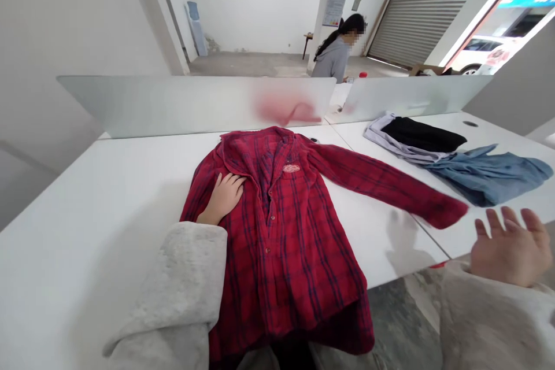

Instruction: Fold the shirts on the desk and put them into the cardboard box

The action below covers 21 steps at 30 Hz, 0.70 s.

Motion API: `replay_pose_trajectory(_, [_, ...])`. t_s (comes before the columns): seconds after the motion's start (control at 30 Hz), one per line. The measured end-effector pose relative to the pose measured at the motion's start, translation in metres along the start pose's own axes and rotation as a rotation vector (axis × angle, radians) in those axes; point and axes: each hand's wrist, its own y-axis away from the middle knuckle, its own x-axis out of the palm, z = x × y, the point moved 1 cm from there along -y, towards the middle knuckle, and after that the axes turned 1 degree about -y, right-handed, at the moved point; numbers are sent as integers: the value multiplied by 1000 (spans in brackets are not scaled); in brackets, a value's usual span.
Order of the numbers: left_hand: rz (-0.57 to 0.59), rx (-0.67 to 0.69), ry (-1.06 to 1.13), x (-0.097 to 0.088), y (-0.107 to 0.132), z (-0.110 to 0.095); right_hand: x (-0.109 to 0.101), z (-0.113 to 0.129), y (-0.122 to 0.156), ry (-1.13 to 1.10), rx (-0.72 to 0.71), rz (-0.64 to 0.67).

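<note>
A red plaid shirt [299, 225] lies front side up on the white table [143, 173], its collar at the far end and its hem hanging over the near edge. One sleeve [381, 176] stretches out to the right; the other is mostly hidden along the left side. My left hand [225, 196] rests flat on the left chest of the shirt, fingers together but extended. Off to the right, past the cuff, my right hand [511, 245] is raised with its fingers spread and nothing in it.
Folded black and lilac clothes [416, 136] and a crumpled blue denim garment [494, 176] lie on the table's right part. A frosted divider [195, 104] runs along the back. Beyond it a person [336, 55] in grey is near a rolling shutter [429, 6].
</note>
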Motion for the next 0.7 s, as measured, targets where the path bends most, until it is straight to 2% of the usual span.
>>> replay_pose_trajectory(0.03, [-1,2,1,0,0,0,10,9,0,-97,19,-37])
replay_pose_trajectory(0.07, [3,2,-3,0,0,0,23,20,4,-168,16,-17])
replay_pose_trajectory(0.13, [24,2,-25,-1,0,-1,53,44,18,-209,-37,170])
replay_pose_trajectory(0.2, [70,16,-72,-7,-1,-4,88,68,39,-162,-134,450])
replay_pose_trajectory(0.27, [143,26,-127,-20,-1,-8,126,89,65,-63,-336,797])
replay_pose_trajectory(0.33, [210,14,-167,-43,0,-14,162,103,97,8,-616,1142])
replay_pose_trajectory(0.4, [230,-21,-177,-77,9,-23,195,107,131,44,-905,1388])
replay_pose_trajectory(0.5, [177,-85,-183,-137,43,-38,232,95,174,86,-1208,1520])
replay_pose_trajectory(0.57, [148,-173,-218,-170,78,-45,246,82,191,72,-1315,1569])
replay_pose_trajectory(0.63, [143,-332,-290,-190,120,-48,251,69,195,41,-1332,1599])
replay_pose_trajectory(0.7, [165,-522,-340,-197,161,-52,251,59,192,28,-1271,1583])
